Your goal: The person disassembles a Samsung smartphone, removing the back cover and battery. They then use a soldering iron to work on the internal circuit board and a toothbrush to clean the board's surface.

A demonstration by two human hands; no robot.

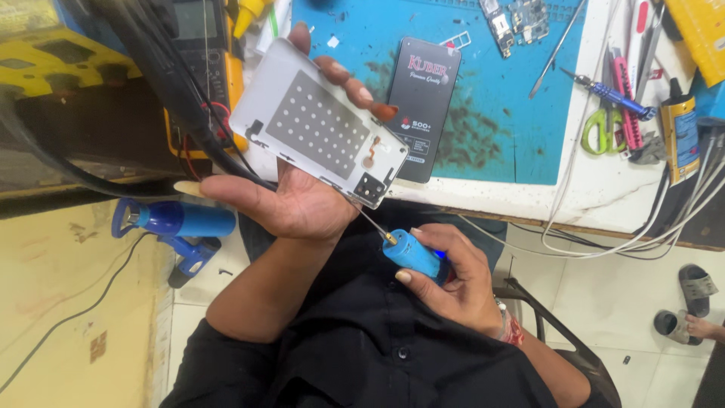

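A white phone back cover is held just left of the frame's centre, inner side up, by the left hand. It is cradled on the open palm, with the thumb stretched out to the left below its lower edge and the fingers curled over its upper right edge. A grey perforated panel is seen on the cover's inner face, and a small dark square sits at its lower right corner.

A blue screwdriver is gripped below centre by the right hand, fingers and thumb closed round the handle. Its thin metal shaft is pointed up and left, and the tip is brought to the cover's lower right corner; whether it touches cannot be told.

A blue work mat is spread across the upper middle of the frame. A black phone-sized box is laid on the mat just right of the cover. Circuit boards are seen at the top edge. At upper right, green scissors, a second screwdriver and a small bottle are laid on the white bench. A yellow multimeter with thick black leads is placed at upper left. A blue tool is seen at left below the bench.
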